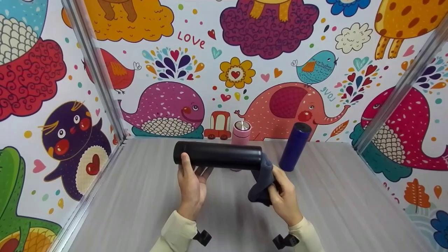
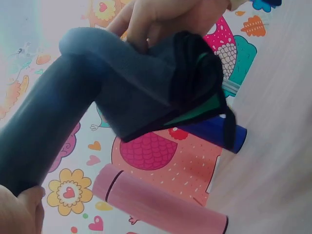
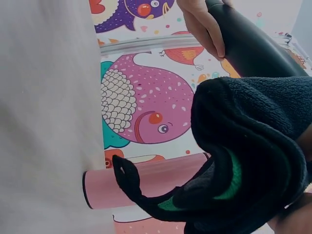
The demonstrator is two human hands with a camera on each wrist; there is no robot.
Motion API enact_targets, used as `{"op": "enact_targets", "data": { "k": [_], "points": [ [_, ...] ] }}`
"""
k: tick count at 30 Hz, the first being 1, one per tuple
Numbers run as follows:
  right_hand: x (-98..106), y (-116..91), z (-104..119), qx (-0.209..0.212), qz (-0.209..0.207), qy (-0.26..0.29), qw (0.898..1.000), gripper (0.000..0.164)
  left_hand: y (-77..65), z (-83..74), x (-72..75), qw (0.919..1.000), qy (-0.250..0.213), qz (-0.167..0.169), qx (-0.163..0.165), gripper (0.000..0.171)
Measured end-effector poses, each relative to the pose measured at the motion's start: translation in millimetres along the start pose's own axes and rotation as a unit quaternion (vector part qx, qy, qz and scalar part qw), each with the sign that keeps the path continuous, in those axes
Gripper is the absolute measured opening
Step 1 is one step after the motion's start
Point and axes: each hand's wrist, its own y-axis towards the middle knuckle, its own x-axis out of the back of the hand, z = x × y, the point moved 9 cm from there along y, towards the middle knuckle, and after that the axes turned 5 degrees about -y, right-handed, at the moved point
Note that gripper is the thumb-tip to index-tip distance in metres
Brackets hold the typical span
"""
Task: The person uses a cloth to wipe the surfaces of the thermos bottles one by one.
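A black thermos flask (image 1: 217, 154) lies sideways in the air above the table. My left hand (image 1: 191, 185) grips it near its left end, the thumb in front and the fingers beneath. Against the flask's right end my right hand (image 1: 285, 196) holds a dark grey cloth (image 1: 262, 182), bunched and hanging down. In the left wrist view the cloth (image 2: 141, 78) wraps over the flask's end. Folds with a green underside and a small black loop show in the right wrist view, on the cloth (image 3: 253, 146).
A pink flask (image 1: 241, 134) with a shiny lid stands behind the black one, partly hidden by it. To its right stands a blue flask (image 1: 295, 147). The grey table (image 1: 140, 203) meets cartoon-printed walls (image 1: 217, 77) at the back and sides, with metal corner posts (image 1: 96, 70).
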Motion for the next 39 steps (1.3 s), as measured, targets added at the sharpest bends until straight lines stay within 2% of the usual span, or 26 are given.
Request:
{"op": "enact_targets", "data": {
  "k": [3, 7, 10, 12, 13, 15, 17, 19, 21, 22, 23, 24, 26, 28, 33, 39],
  "points": [
    [7.2, -6.0, -2.1, -0.01, 0.004, 0.007, 1.0, 0.055, 3.4, -11.7, -5.3, 0.9994, 0.015, 0.014, -0.027, 0.053],
    [19.0, -12.1, -7.2, -0.022, 0.004, 0.007, 1.0, 0.058, 18.4, -46.5, -20.8, 0.9938, 0.038, 0.044, -0.095, 0.051],
    [25.8, -16.7, -11.5, -0.032, 0.005, 0.009, 0.999, 0.057, 33.7, -79.7, -35.5, 0.9822, 0.091, 0.069, -0.149, 0.053],
    [29.2, -20.0, -13.8, -0.037, 0.005, 0.008, 0.999, 0.056, 44.6, -99.9, -46.1, 0.968, 0.152, 0.088, -0.18, 0.055],
    [31.0, -21.7, -14.8, -0.039, 0.003, 0.005, 0.999, 0.057, 50.2, -107.8, -50.9, 0.958, 0.192, 0.094, -0.191, 0.057],
    [34.3, -25.0, -16.2, -0.042, 0.0, -0.003, 0.999, 0.058, 61.8, -119.4, -60.3, 0.9318, 0.277, 0.107, -0.208, 0.062],
    [36.6, -27.3, -16.9, -0.042, -0.001, -0.011, 0.999, 0.058, 74.1, -126.2, -67.6, 0.8987, 0.362, 0.112, -0.22, 0.069],
    [37.9, -28.7, -17.5, -0.042, -0.001, -0.015, 0.999, 0.059, 86.1, -129.1, -71.6, 0.8612, 0.441, 0.108, -0.228, 0.075],
    [38.1, -29.0, -17.7, -0.042, -0.002, -0.018, 0.999, 0.059, 98.4, -129.6, -71.9, 0.8293, 0.498, 0.105, -0.23, 0.079],
    [37.7, -28.9, -17.8, -0.043, -0.001, -0.017, 0.999, 0.059, 104.3, -129.3, -70.2, 0.8158, 0.522, 0.103, -0.227, 0.081],
    [37.3, -28.6, -17.6, -0.043, -0.002, -0.018, 0.999, 0.059, 109.8, -129.0, -67.5, 0.8056, 0.539, 0.101, -0.224, 0.082],
    [36.5, -28.3, -17.5, -0.044, -0.001, -0.017, 0.999, 0.058, 115.4, -128.5, -63.6, 0.7988, 0.552, 0.099, -0.218, 0.084],
    [35.6, -27.8, -16.8, -0.045, 0.0, -0.011, 0.999, 0.057, 126.2, -125.3, -53.0, 0.7907, 0.57, 0.095, -0.202, 0.085],
    [34.7, -27.5, -15.9, -0.046, 0.001, -0.007, 0.999, 0.056, 135.2, -121.5, -39.8, 0.7868, 0.583, 0.088, -0.184, 0.086],
    [32.2, -26.6, -14.2, -0.045, 0.005, -0.004, 0.999, 0.058, 152.5, -107.4, -9.8, 0.783, 0.601, 0.078, -0.142, 0.087],
    [33.1, -29.0, -15.4, -0.04, 0.007, -0.009, 0.999, 0.061, 170.6, -94.1, 10.3, 0.7752, 0.617, 0.067, -0.12, 0.083]
  ]
}}
